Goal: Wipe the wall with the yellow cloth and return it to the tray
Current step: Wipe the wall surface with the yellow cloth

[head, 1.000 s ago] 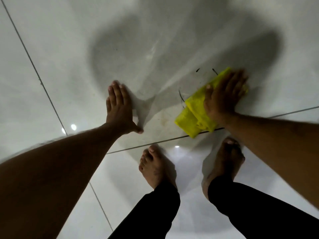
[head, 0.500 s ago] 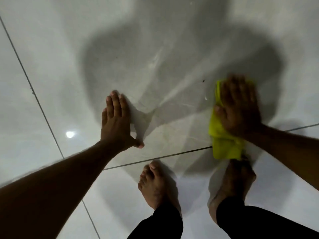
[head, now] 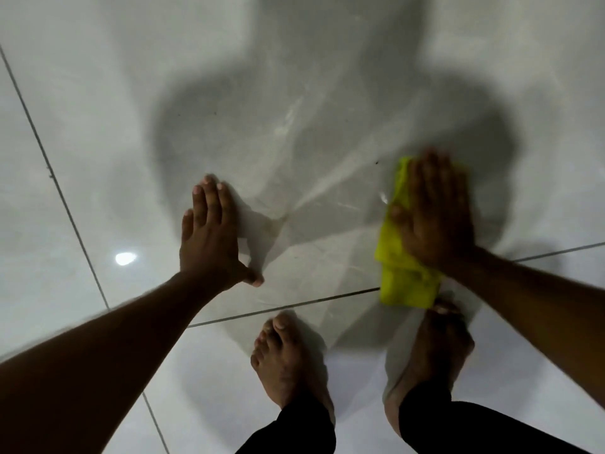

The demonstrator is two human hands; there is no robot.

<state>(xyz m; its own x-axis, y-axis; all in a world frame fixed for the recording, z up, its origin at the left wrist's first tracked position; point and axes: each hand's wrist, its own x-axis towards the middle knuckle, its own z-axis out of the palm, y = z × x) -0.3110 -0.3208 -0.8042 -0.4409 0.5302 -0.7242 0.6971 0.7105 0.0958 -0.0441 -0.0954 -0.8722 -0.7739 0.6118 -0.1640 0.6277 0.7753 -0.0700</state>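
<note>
The folded yellow cloth (head: 401, 273) lies flat against the pale tiled wall (head: 294, 109), low down by the joint with the floor. My right hand (head: 435, 211) presses on it with the palm flat and fingers stretched upward, blurred by motion. My left hand (head: 212, 234) rests flat on the wall to the left, fingers together, thumb out, holding nothing. Wet streaks shine on the wall between the hands. No tray is in view.
My two bare feet (head: 288, 362) (head: 432, 348) stand on the white floor tiles right below the wall joint (head: 281, 309). A dark grout line (head: 59, 185) runs diagonally at the left. A light reflection (head: 125, 258) glints on the tile.
My right hand has slid the cloth from the middle toward the right and turned it upright. The left hand has stayed planted on the wall.
</note>
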